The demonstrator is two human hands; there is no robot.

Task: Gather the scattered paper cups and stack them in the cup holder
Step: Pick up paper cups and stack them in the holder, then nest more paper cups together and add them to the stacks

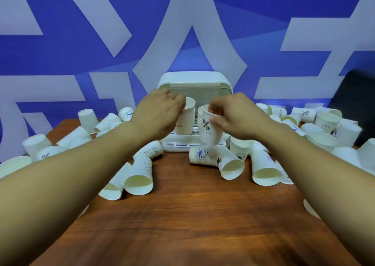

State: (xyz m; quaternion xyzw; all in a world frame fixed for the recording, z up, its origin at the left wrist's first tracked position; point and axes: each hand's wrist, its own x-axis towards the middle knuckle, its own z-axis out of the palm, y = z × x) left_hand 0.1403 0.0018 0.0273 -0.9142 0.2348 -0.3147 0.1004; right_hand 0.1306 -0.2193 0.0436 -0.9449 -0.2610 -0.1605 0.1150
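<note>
A white cup holder (194,81) with a rounded lid stands at the back middle of the wooden table, its slotted base (178,145) in front. My left hand (160,111) grips an upright white paper cup (185,121) just before the holder. My right hand (235,114) pinches the rim of a cup marked "%" (209,133), which hangs tilted beside a stack of cups (199,116) in the holder. Several more paper cups lie scattered on both sides.
Loose cups lie on their sides near the holder, among them one (139,176) at front left and one (230,164) at front right. Heaps of cups (324,127) fill the right and left edges. Bare wooden table (186,215) stretches in front. A blue patterned wall stands behind.
</note>
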